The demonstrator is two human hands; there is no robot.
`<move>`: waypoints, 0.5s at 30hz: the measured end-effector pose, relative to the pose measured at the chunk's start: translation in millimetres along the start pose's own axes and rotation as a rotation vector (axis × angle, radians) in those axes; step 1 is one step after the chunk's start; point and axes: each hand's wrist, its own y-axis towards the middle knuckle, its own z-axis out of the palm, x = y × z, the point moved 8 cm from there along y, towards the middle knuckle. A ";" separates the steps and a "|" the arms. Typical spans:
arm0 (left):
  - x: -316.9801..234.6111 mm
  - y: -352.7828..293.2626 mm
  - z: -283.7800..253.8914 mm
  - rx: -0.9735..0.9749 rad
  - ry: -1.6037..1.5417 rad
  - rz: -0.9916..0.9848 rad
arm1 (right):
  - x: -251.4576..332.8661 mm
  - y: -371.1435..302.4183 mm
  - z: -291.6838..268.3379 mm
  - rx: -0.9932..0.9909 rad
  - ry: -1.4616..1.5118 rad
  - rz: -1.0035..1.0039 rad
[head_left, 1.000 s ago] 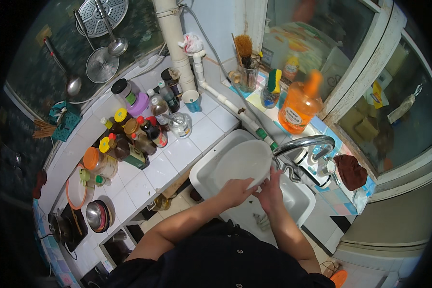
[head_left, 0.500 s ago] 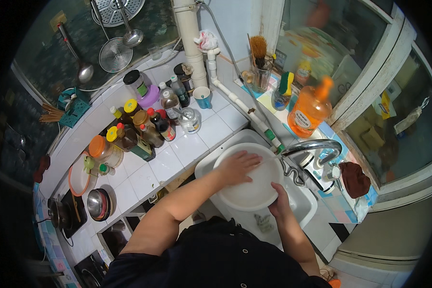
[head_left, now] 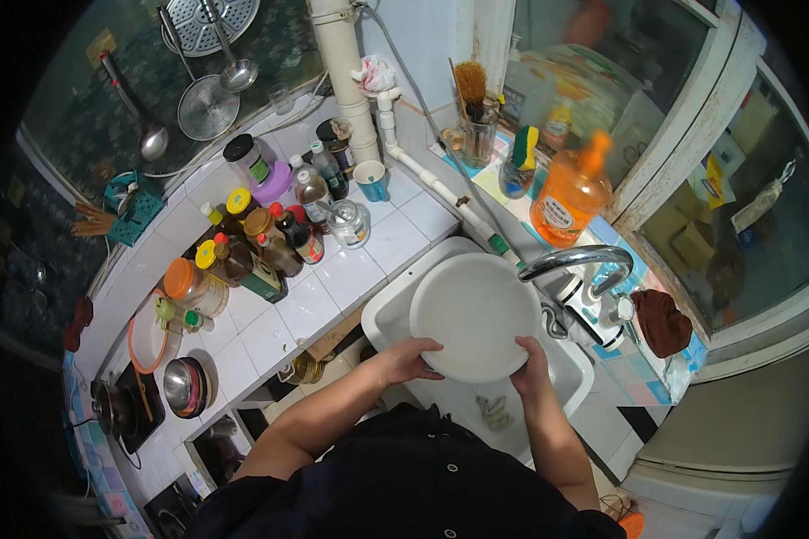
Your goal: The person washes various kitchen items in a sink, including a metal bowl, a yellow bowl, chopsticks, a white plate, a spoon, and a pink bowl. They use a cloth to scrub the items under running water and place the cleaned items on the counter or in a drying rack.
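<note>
A round white basin [head_left: 476,316] hangs over the white sink [head_left: 577,393], below the curved chrome faucet [head_left: 575,259]. My left hand [head_left: 408,360] grips its near left rim, thumb on top and fingers partly hidden beneath. On the near right side my right hand [head_left: 532,365] holds the rim the same way. Inside, the basin looks plain white with nothing visible in it. Some small pale greenish pieces [head_left: 493,411] lie at the near end of the sink; I cannot make out what they are.
An orange pump bottle [head_left: 568,202] and a sponge [head_left: 526,151] in a cup stand on the sill behind the sink. Several sauce bottles [head_left: 252,268] crowd the tiled counter at left. Stacked metal bowls [head_left: 186,384] sit farther left. A brown cloth [head_left: 662,322] lies right of the faucet.
My left hand has moved from flat inside the basin to its near left rim. The basin has shifted slightly up and right. My right hand keeps its hold.
</note>
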 end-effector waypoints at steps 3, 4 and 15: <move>-6.1 5.5 -11.0 -0.132 0.021 0.062 | 10.1 1.9 12.0 -0.022 -0.087 0.062; -6.9 6.9 -13.4 -0.170 0.055 0.086 | 18.3 0.8 8.9 -0.082 -0.200 0.007; -72.0 -14.6 -17.6 -0.492 0.307 0.659 | 179.2 -115.0 46.2 -0.972 -1.952 -1.293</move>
